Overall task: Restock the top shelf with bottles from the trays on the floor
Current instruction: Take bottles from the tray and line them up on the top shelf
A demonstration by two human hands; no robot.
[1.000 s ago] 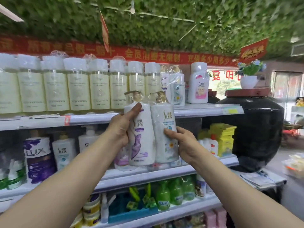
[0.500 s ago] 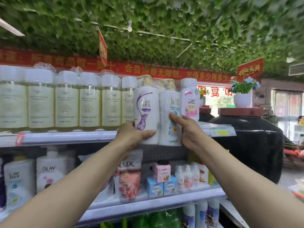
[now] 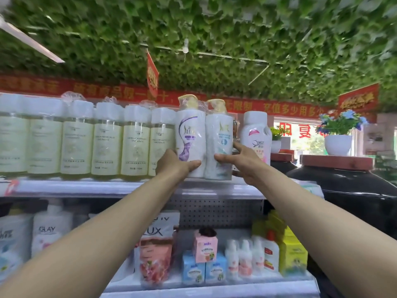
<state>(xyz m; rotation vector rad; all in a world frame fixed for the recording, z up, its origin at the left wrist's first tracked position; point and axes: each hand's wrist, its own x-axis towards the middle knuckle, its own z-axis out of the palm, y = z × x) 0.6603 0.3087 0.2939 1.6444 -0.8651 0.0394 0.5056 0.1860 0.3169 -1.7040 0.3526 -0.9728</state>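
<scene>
While gripped low (both hands (image 3: 176,166) (image 3: 242,162)), bottle pair (image 3: 204,138) upright on top shelf (image 3: 86,187)

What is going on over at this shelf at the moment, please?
A person is restocking the top shelf. Both hands hold a shrink-wrapped twin pack of pump bottles: the left hand grips its lower left side, the right hand its lower right. The pack stands at the shelf's front edge, between the row of pale yellow bottles and a white bottle with a pink label.
</scene>
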